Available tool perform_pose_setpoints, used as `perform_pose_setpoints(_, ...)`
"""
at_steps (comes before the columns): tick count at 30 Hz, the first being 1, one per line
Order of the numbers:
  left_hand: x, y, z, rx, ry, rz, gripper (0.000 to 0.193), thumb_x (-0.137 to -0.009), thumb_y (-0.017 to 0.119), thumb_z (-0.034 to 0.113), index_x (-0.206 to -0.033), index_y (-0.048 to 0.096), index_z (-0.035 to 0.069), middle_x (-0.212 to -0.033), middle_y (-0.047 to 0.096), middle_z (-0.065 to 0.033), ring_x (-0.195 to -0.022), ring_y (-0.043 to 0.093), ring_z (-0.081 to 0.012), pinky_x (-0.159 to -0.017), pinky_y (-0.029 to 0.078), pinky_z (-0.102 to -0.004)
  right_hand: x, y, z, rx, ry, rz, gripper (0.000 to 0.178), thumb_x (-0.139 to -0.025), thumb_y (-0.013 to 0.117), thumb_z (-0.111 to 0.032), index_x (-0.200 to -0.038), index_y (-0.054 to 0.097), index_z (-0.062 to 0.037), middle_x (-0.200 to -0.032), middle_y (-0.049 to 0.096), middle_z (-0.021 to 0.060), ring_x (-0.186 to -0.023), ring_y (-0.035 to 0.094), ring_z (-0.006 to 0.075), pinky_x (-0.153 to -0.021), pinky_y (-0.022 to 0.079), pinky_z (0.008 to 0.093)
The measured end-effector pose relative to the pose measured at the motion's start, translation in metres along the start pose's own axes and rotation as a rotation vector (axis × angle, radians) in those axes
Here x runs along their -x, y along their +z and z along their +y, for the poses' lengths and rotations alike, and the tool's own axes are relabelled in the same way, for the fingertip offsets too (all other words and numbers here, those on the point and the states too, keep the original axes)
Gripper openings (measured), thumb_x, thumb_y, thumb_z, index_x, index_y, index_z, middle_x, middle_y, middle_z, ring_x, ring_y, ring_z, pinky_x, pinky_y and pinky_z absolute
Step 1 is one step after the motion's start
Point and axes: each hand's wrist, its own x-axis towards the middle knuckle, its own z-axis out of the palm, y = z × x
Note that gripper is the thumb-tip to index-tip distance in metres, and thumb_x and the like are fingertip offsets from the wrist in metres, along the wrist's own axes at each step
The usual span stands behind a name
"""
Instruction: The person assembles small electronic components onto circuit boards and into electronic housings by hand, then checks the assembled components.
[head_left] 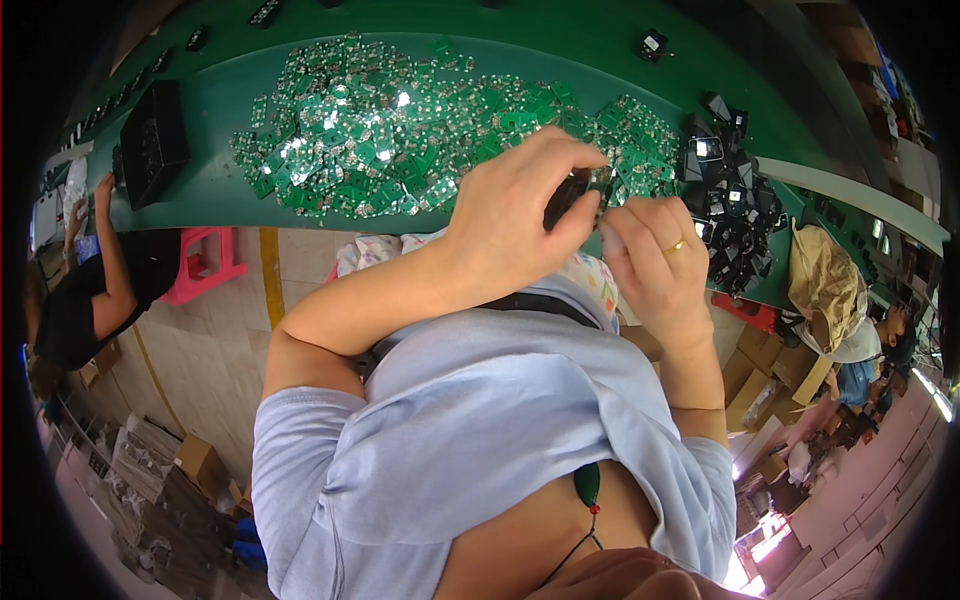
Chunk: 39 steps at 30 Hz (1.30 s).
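black casing (562, 203), small, partly hidden, in left hand (520, 205)

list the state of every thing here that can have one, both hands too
Left hand: fingers closed around a dark casing
Dark casing: held, partly hidden
Right hand: fingers curled close to the casing, grip unclear
Green circuit boards: loose, spread in a heap
Black casings: piled up
Brown bag: crumpled
Green pendant: hanging on a cord
Ring: worn on the right hand
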Motion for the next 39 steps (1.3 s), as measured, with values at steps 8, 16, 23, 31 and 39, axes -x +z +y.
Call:
perform_pose_setpoints(8, -0.001, 0.001, 0.001, 0.006, -0.021, -0.021, 0.026, -0.073, 0.061, 0.000, -0.098, 0.058, 0.002, -0.088, 0.058, -0.0114, -0.072, 0.060, -0.0250, -0.061, 0.048, -0.0302, 0.000, 0.000, 0.000, 0.015, 0.023, 0.002, 0.035, -0.055, 0.065, 0.003, -0.089, 0.056, 0.0004, -0.087, 0.052, 0.0104, -0.070, 0.052, 0.0243, -0.054, 0.045, 0.0329)
perform_pose_setpoints(16, 0.002, 0.007, -0.009, -0.040, 0.038, 0.037, 0.025, -0.073, 0.062, 0.003, -0.097, 0.057, 0.003, -0.085, 0.057, -0.0111, -0.069, 0.059, -0.0258, -0.058, 0.048, -0.0315, -0.004, 0.013, -0.002, -0.034, 0.113, 0.033, 0.025, -0.063, 0.066, 0.008, -0.084, 0.056, -0.0015, -0.081, 0.053, 0.0096, -0.067, 0.052, 0.0246, -0.054, 0.043, 0.0324)
perform_pose_setpoints(23, 0.006, 0.002, -0.010, 0.067, -0.011, 0.076, 0.024, -0.075, 0.062, 0.006, -0.098, 0.056, 0.004, -0.083, 0.056, -0.0102, -0.066, 0.059, -0.0240, -0.055, 0.048, -0.0311, 0.014, 0.023, -0.006, -1.090, 0.831, 0.184, 0.035, -0.088, 0.056, -0.021, -0.114, 0.043, -0.0017, -0.087, 0.052, 0.0082, -0.065, 0.054, 0.0123, -0.043, 0.041, 0.0194)
perform_pose_setpoints(31, 0.008, 0.015, -0.015, 0.013, 0.068, 0.099, 0.027, -0.079, 0.059, 0.004, -0.105, 0.052, 0.002, -0.089, 0.055, -0.0115, -0.070, 0.058, -0.0220, -0.056, 0.047, -0.0301, 0.010, 0.034, -0.016, -1.185, 1.014, 0.111, 0.034, -0.093, 0.049, -0.027, -0.114, 0.041, -0.0027, -0.086, 0.050, 0.0041, -0.054, 0.046, 0.0070, -0.040, 0.033, 0.0174)
perform_pose_setpoints(39, 0.004, 0.018, -0.028, -0.065, 0.128, 0.141, 0.028, -0.083, 0.056, 0.012, -0.109, 0.049, 0.005, -0.098, 0.053, -0.0138, -0.071, 0.058, -0.0280, -0.058, 0.048, -0.0346, 0.001, 0.048, -0.012, -1.300, 1.025, 0.271, 0.031, -0.091, 0.053, -0.019, -0.112, 0.041, 0.0000, -0.080, 0.052, 0.0070, -0.052, 0.050, 0.0083, -0.042, 0.040, 0.0207)
